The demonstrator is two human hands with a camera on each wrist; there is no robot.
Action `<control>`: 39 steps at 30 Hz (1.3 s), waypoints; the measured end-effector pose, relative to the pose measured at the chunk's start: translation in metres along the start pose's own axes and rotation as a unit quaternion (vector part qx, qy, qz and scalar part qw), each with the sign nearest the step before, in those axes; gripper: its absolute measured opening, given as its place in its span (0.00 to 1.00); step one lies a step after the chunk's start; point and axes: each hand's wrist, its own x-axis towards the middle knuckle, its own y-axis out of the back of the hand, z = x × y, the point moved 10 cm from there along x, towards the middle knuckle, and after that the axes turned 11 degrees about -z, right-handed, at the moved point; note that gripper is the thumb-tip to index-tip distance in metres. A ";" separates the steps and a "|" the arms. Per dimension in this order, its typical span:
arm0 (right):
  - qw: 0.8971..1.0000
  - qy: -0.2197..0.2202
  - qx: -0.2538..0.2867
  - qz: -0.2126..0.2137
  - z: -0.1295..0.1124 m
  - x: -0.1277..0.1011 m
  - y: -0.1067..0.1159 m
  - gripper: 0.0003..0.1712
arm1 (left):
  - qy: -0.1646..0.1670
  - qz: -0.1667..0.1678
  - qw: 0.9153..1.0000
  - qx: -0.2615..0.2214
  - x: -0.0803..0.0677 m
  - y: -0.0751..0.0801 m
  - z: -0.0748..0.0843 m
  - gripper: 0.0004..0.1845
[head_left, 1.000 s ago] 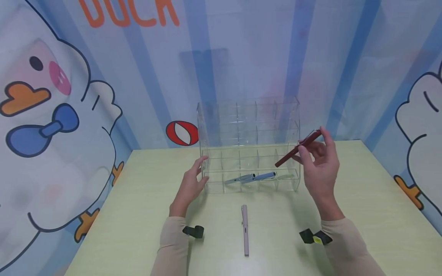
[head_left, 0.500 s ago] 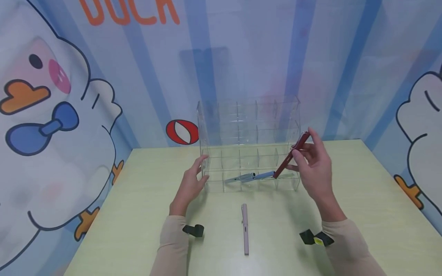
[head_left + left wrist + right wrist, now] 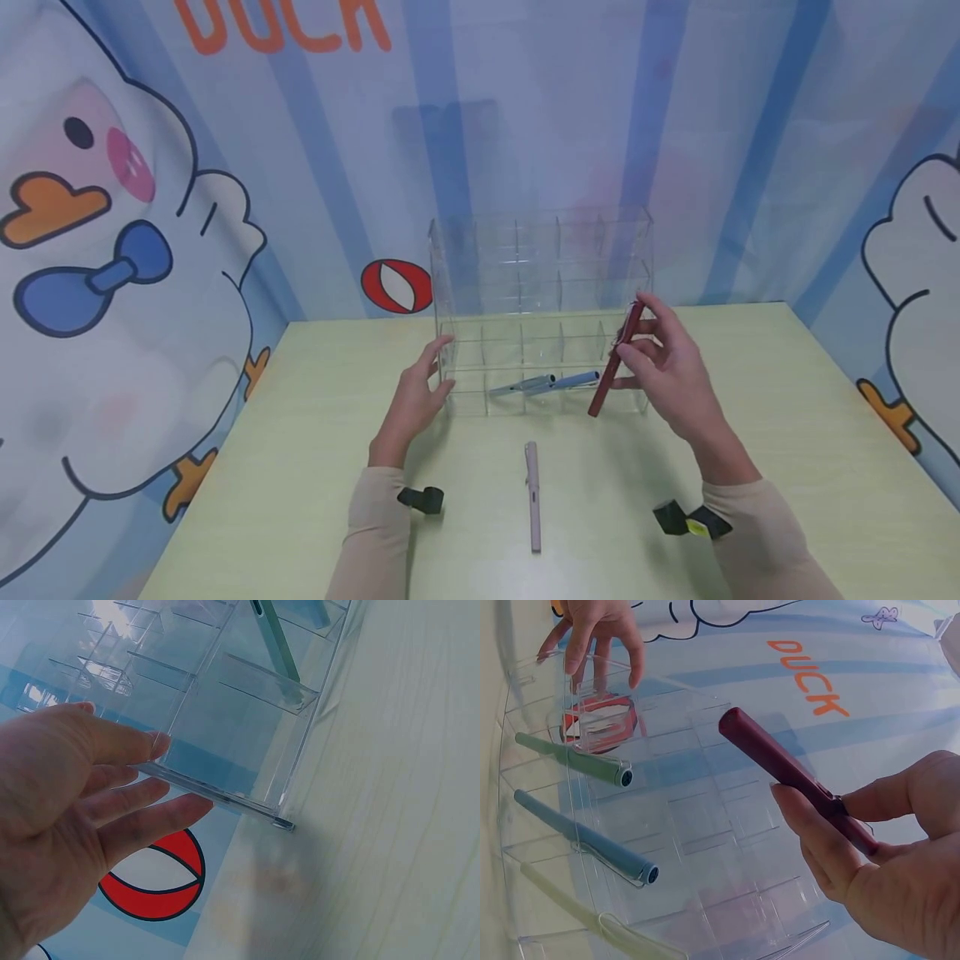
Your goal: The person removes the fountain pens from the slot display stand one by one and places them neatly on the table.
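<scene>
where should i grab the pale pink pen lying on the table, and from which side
Pinch the pale pink pen across the middle of its slim barrel, coming straight down from above. It lies flat on the light green table, lengthwise toward the person, with open space on both sides for fingertips.

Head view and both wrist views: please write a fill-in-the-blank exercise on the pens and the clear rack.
1. The right hand grips a pen coloured dark ____.
2. The left hand touches the ____ side of the clear rack.
3. The pink pen lies on the ____, in front of the rack.
4. The pale green pen lies inside the ____.

Missing words: red; left; table; rack
</scene>
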 end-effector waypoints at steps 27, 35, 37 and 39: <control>0.981 -0.129 -0.004 -0.145 0.025 -0.002 -0.034 0.38 | 0.000 0.007 1.000 0.004 -0.001 0.001 0.001 0.40; 0.970 -0.144 0.027 -0.194 0.034 -0.004 -0.040 0.37 | 0.000 0.005 1.000 0.007 -0.001 0.000 0.002 0.40; 0.967 -0.150 0.031 -0.204 0.037 -0.004 -0.041 0.36 | 0.000 0.006 1.000 0.006 -0.001 0.001 0.002 0.39; 0.964 -0.156 0.036 -0.214 0.040 -0.005 -0.041 0.36 | 0.002 0.005 1.000 0.006 -0.001 0.001 0.001 0.39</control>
